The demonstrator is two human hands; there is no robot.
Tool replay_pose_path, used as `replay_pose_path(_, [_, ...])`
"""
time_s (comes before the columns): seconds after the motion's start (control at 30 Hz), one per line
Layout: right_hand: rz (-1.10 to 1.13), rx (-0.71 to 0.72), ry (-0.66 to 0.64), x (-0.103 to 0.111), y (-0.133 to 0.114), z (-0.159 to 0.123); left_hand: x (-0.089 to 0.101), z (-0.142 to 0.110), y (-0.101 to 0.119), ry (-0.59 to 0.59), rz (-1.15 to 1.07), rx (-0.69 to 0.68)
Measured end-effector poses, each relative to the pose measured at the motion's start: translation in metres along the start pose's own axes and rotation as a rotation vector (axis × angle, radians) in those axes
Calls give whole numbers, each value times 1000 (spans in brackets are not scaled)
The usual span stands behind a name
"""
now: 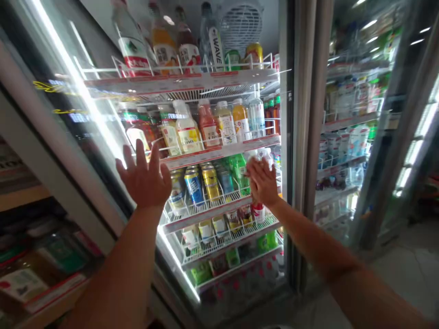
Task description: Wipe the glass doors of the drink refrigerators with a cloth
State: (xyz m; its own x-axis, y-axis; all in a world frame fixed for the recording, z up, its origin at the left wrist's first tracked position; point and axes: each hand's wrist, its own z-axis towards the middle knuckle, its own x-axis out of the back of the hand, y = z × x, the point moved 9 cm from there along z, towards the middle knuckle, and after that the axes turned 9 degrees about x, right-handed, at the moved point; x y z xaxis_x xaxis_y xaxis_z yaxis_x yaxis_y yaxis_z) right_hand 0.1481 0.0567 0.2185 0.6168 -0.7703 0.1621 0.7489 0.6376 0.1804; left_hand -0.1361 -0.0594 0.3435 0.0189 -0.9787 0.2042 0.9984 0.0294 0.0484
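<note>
I stand before an open drinks fridge. My left hand [146, 176] is open, fingers spread, palm flat against the inside of the glass door [68, 119] swung out to the left. My right hand [262, 182] reaches into the third shelf [206, 212] at its right end, fingers stretched toward the bottles there, next to a green bottle [240, 171]; I cannot see anything in it. Several cans [202, 183] stand in rows on that shelf between my two hands.
Wire shelves above carry juice bottles [206, 125] and tall bottles [164, 43]; lower shelves hold small cups [219, 226]. A second fridge [350, 119] with a shut glass door stands on the right. A wooden rack with goods [34, 269] is at the lower left.
</note>
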Motion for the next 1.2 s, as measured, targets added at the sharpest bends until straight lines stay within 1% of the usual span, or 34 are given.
replay_pose_path(0.07, [-38, -155, 92, 9, 32, 14, -1, 0, -1, -1, 4, 4])
replay_pose_path(0.1, [-43, -202, 130, 11, 40, 22, -1, 0, -1, -4, 2, 5])
replay_pose_path(0.13, [-39, -223, 156, 11, 42, 31, -2, 0, -2, 0, -4, 8])
replay_pose_path(0.17, [-30, -219, 168, 10, 37, 40, -2, 0, -3, 4, -13, 12])
replay_pose_path(0.2, [-20, -199, 168, 7, 27, 49, -2, 0, -4, 5, -23, 14])
replay_pose_path(0.27, [3, -114, 116, -2, -5, 61, -2, 0, -5, 14, -39, 9])
replay_pose_path(0.37, [43, 132, -37, -20, -62, 65, -3, 0, -6, 16, -31, 1])
replay_pose_path(0.4, [55, 220, -86, -24, -76, 62, -3, 0, -6, 23, -26, 2])
replay_pose_path(0.43, [64, 299, -122, -27, -85, 59, -3, 0, -6, 31, -23, 5])
replay_pose_path(0.47, [70, 364, -140, -26, -88, 58, -2, 0, -7, 36, -23, 11])
replay_pose_path(0.5, [71, 404, -139, -24, -85, 58, -2, 0, -8, 41, -29, 17])
replay_pose_path(0.53, [67, 420, -123, -20, -77, 62, -2, 0, -8, 46, -37, 23])
replay_pose_path(0.57, [60, 405, -95, -16, -65, 68, -3, 0, -9, 43, -46, 23])
replay_pose_path(0.6, [47, 355, -55, -10, -51, 77, -3, 0, -9, 41, -53, 21])
replay_pose_path(0.63, [30, 274, -11, -6, -35, 86, -4, -1, -9, 38, -60, 18])
replay_pose_path(0.7, [-7, 71, 82, 2, -8, 102, -4, -1, -10, 38, -74, 14])
replay_pose_path(0.73, [-20, -12, 124, 4, -3, 106, -4, -1, -10, 40, -81, 10])
replay_pose_path(0.77, [-26, -66, 155, 4, -5, 108, -4, -2, -11, 45, -83, 5])
replay_pose_path(0.8, [-26, -85, 169, 2, -13, 107, -4, -2, -10, 51, -79, -5])
replay_pose_path(0.83, [-20, -70, 164, -2, -27, 105, -3, -2, -10, 61, -72, -17])
replay_pose_path(0.87, [-10, -25, 144, -7, -45, 101, -3, -3, -9, 69, -64, -27])
replay_pose_path(0.97, [26, 218, 17, -23, -100, 81, -4, -4, -10, 70, -80, -20])
replay_pose_path(1.0, [35, 301, -29, -27, -112, 74, -4, -4, -11, 63, -101, -7])
replay_pose_path(1.03, [40, 362, -66, -28, -118, 69, -5, -4, -12, 55, -120, 6])
replay_pose_path(1.07, [36, 387, -92, -28, -115, 66, -6, -4, -13, 47, -132, 15])
replay_pose_path(1.1, [25, 370, -105, -26, -105, 66, -7, -4, -14, 41, -137, 21])
replay_pose_path(1.13, [9, 316, -102, -22, -89, 68, -8, -4, -14, 37, -132, 24])
replay_pose_path(1.2, [-32, 128, -44, -12, -46, 74, -8, -4, -13, 35, -115, 16])
